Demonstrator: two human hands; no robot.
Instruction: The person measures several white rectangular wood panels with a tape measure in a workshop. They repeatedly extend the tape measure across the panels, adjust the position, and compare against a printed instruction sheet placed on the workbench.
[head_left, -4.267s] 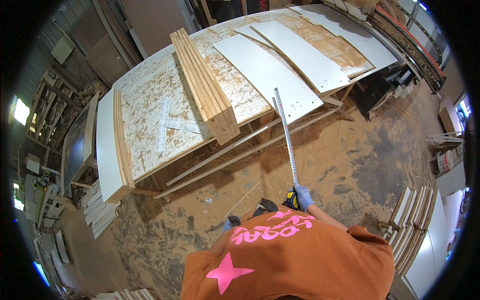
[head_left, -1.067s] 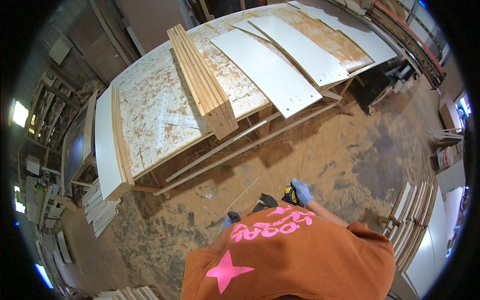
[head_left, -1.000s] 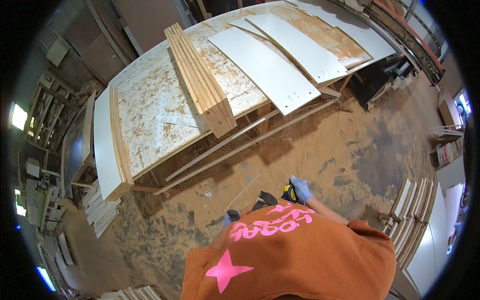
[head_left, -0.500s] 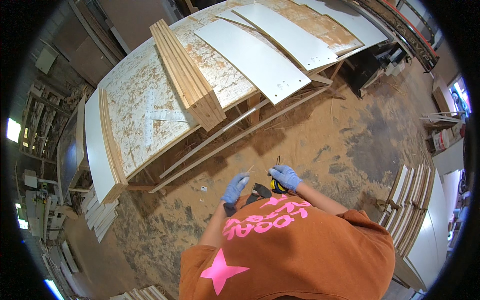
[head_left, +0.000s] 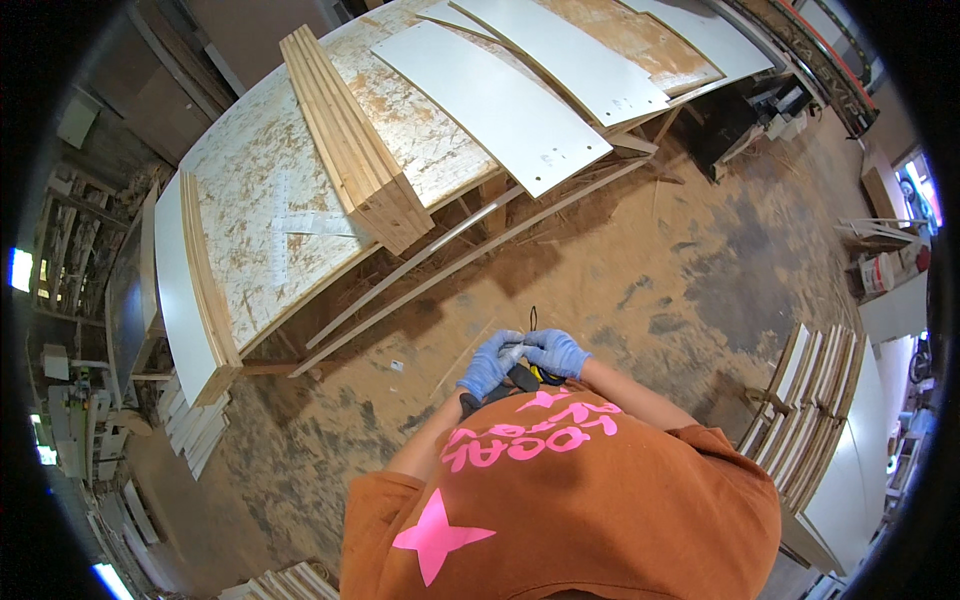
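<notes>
My left hand [head_left: 488, 364] and my right hand [head_left: 558, 354], both in blue-grey gloves, meet in front of my body with curled fingers. From under my right hand shows a yellow and black tape measure [head_left: 546, 376], held against the palm. A thin black cord loop [head_left: 533, 318] sticks out ahead of the fingers. My left fingers are closed at the meeting point, and what they pinch is hidden. Just below the hands is a dark strap-like piece [head_left: 523, 378], partly covered by the gloves.
A worn, scratched worktable [head_left: 255, 250] stands ahead, carrying a stack of wooden boards [head_left: 345, 140], white panels [head_left: 490, 105] and a pale T-shaped square [head_left: 318, 223]. More boards [head_left: 815, 410] are stacked at my right. Sawdust covers the floor [head_left: 600, 290].
My hands have come together; they were apart before. A thin stick that showed in my left fingers is no longer plain to see there. The view has shifted slightly.
</notes>
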